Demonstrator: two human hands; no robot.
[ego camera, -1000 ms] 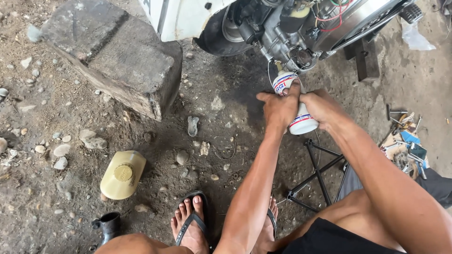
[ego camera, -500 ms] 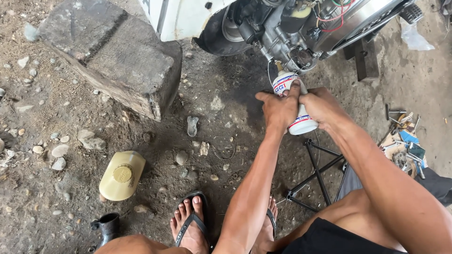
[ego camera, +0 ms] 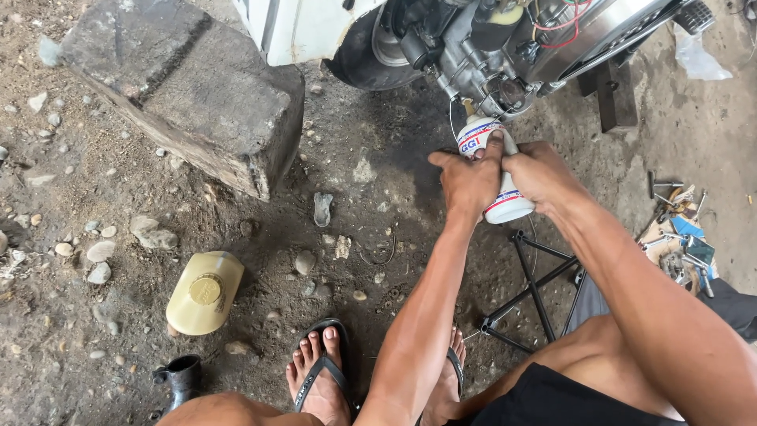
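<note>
A big grey stone block (ego camera: 185, 83) lies on the dirt ground (ego camera: 95, 371) at the upper left, with pebbles (ego camera: 98, 252) scattered below it. A yellowish plastic jug (ego camera: 205, 293) lies on its side lower down, its round cap facing up, and just below it stands a small black funnel (ego camera: 183, 377). A flattened scrap (ego camera: 322, 209) lies on the oil-darkened patch near the middle. On the right a black folding metal stand (ego camera: 536, 288) rests on the ground. Farther right, a heap of small tools (ego camera: 680, 248) sits near the edge, and a crumpled clear plastic bag (ego camera: 698, 57) lies at the top right.
</note>
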